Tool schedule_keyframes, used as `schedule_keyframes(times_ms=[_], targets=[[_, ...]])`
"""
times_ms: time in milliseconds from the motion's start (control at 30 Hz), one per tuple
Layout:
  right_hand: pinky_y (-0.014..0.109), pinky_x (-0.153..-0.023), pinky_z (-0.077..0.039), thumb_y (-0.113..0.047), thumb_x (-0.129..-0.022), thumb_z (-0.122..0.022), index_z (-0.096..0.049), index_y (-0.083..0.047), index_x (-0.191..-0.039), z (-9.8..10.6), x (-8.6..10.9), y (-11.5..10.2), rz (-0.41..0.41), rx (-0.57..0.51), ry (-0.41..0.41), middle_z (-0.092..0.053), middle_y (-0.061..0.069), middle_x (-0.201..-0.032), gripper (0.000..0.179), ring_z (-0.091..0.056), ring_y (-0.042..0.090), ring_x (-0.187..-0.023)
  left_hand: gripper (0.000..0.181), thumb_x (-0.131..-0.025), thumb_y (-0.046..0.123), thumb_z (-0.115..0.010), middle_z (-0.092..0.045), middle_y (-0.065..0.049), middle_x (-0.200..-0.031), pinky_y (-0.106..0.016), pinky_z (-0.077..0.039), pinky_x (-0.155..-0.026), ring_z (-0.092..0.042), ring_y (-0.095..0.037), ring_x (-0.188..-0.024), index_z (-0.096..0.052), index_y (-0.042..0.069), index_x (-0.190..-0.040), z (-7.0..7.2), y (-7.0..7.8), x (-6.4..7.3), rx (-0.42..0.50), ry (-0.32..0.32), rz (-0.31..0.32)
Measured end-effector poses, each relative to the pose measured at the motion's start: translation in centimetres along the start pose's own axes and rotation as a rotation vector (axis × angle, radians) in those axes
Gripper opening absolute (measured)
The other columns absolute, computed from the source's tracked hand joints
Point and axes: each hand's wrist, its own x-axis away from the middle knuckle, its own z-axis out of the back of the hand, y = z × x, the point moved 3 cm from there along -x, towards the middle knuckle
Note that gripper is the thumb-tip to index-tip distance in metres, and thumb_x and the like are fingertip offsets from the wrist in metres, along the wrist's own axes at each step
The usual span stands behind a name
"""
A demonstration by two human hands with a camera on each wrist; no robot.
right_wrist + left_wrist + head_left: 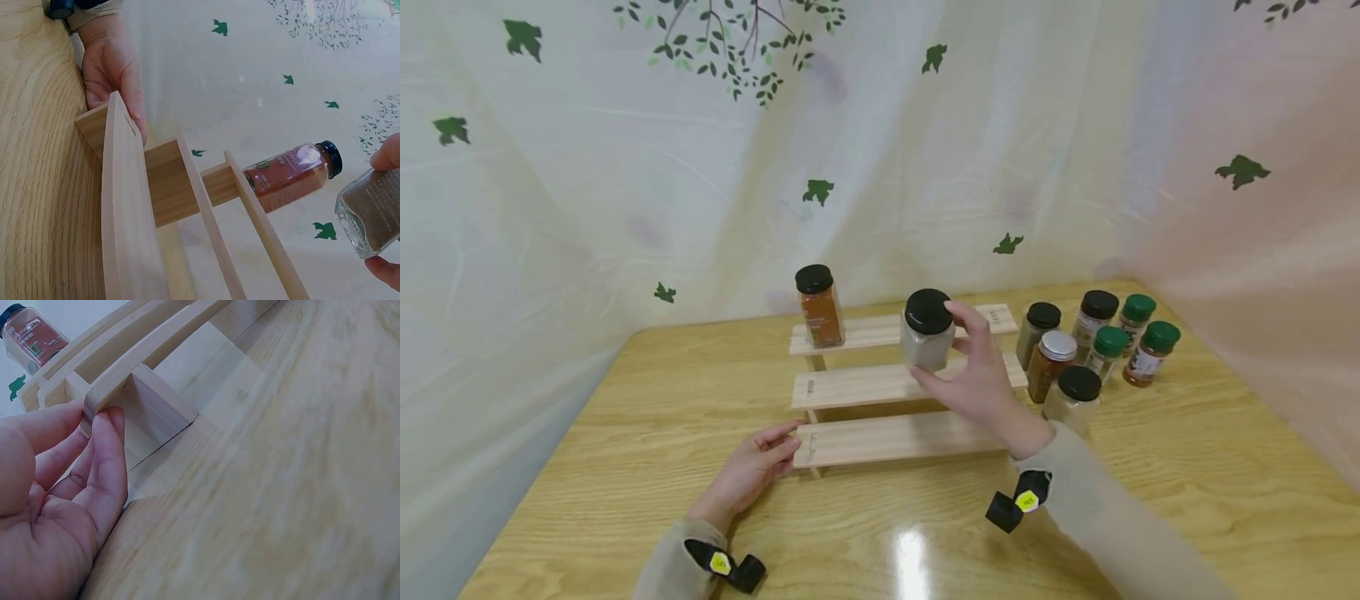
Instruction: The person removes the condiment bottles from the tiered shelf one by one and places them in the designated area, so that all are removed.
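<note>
A three-tier wooden spice rack (pixel 880 440) stands on the table. My left hand (pixel 751 468) pinches the left end of its lowest shelf; the left wrist view has the thumb above that shelf end (pixel 91 407) and the fingers beneath. My right hand (pixel 976 379) grips a glass spice jar (pixel 928 350) with a black lid, upright over the upper and middle shelves. Seen in the right wrist view, this jar (pixel 370 209) holds greyish powder and is clear of the shelves. A black-lidded jar of orange-red spice (pixel 822 315) stands on the top shelf's left end.
Right of the rack, several more spice jars cluster on the table: green-lidded ones (pixel 1144 354), a silver-lidded one (pixel 1049 363) and black-lidded ones (pixel 1072 402). A pale curtain (pixel 880 150) with leaf prints hangs behind the wooden table (pixel 647 417).
</note>
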Motion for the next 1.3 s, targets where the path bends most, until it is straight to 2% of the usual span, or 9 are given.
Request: schedule_keyframes(times_ms=[267,300,333,467,567,667,767,1100,1300], targets=[[0.045,-0.069,-0.056,0.014,-0.053,-0.082,-0.031,-0.003,-0.122,1.9,1.5,0.2,0.110,0.035,-0.021,-0.049,0.022,-0.116,0.087,-0.049,0.012,-0.114,0.055,-0.097,0.011,-0.054,-0.059,0.008,-0.093,-0.017,-0.051,-0.074,-0.061,-0.002,-0.084,-0.031,-0.011,-0.142,0.1,-0.1,0.2,0.007,0.001,0.009],[0.045,-0.069,-0.056,0.008,-0.059,-0.084,-0.031,-0.002,-0.122,2.2,1.6,0.1,0.119,0.030,-0.024,-0.049,0.022,-0.115,0.083,-0.047,0.009,-0.114,0.055,-0.097,0.011,-0.054,-0.059,0.007,-0.094,-0.017,-0.051,-0.075,-0.061,-0.002,-0.084,-0.031,-0.011,-0.142,0.1,-0.2,0.3,0.009,0.001,0.010],[0.046,-0.069,-0.056,0.008,-0.058,-0.084,-0.030,-0.002,-0.122,2.5,1.7,0.1,0.124,0.027,-0.030,-0.049,0.022,-0.115,0.083,-0.047,0.007,-0.116,0.054,-0.097,0.011,-0.053,-0.059,0.007,-0.094,-0.017,-0.052,-0.075,-0.061,-0.002,-0.084,-0.032,-0.011,-0.142,0.1,-0.2,0.3,0.010,0.002,0.012],[0.028,-0.073,-0.054,-0.027,-0.080,-0.074,-0.031,-0.001,-0.122,3.7,2.3,0.2,0.125,0.041,-0.015,-0.050,0.019,-0.115,0.066,-0.046,0.002,-0.115,0.055,-0.097,0.011,-0.053,-0.059,0.007,-0.094,-0.017,-0.051,-0.075,-0.061,-0.002,-0.084,-0.030,-0.012,-0.142,0.1,-0.2,0.3,0.010,0.003,0.013],[0.013,-0.078,-0.047,-0.042,-0.086,-0.062,-0.033,0.003,-0.121,4.5,2.7,0.5,0.132,0.026,0.032,-0.053,0.006,-0.117,0.064,-0.048,-0.001,-0.113,0.056,-0.097,0.010,-0.052,-0.059,0.007,-0.093,-0.017,-0.051,-0.074,-0.061,-0.002,-0.084,-0.028,-0.013,-0.142,0.1,-0.2,0.3,0.010,0.003,0.008],[0.009,-0.079,-0.045,-0.040,-0.086,-0.065,-0.034,0.007,-0.120,5.2,3.2,0.7,0.147,-0.014,0.074,-0.050,-0.011,-0.124,0.066,-0.050,-0.004,-0.112,0.056,-0.097,0.010,-0.052,-0.059,0.007,-0.093,-0.017,-0.051,-0.074,-0.061,-0.002,-0.084,-0.028,-0.013,-0.142,0.1,-0.2,0.3,0.011,0.002,0.007],[0.007,-0.080,-0.044,-0.041,-0.086,-0.064,-0.032,0.009,-0.120,6.0,3.9,1.0,0.146,-0.008,0.081,-0.045,-0.019,-0.130,0.069,-0.050,-0.005,-0.113,0.056,-0.097,0.011,-0.052,-0.059,0.007,-0.094,-0.017,-0.051,-0.074,-0.061,-0.002,-0.084,-0.028,-0.013,-0.142,0.1,-0.1,0.2,0.009,0.002,0.012],[0.003,-0.084,-0.040,-0.049,-0.085,-0.062,-0.029,0.010,-0.119,9.5,6.0,2.2,0.121,0.090,0.070,-0.040,-0.017,-0.133,0.076,-0.048,-0.008,-0.113,0.053,-0.097,0.010,-0.052,-0.060,0.008,-0.094,-0.017,-0.052,-0.074,-0.061,-0.002,-0.085,-0.031,-0.012,-0.141,0.0,-0.1,0.3,0.012,-0.002,0.017],[0.004,-0.082,-0.041,-0.047,-0.082,-0.067,-0.028,0.011,-0.119,11.7,6.2,2.8,0.108,0.053,0.116,-0.045,-0.011,-0.130,0.080,-0.051,-0.002,-0.113,0.054,-0.097,0.010,-0.053,-0.059,0.007,-0.095,-0.018,-0.052,-0.076,-0.062,-0.002,-0.086,-0.031,-0.012,-0.141,0.0,0.0,0.1,0.014,0.003,0.007]])
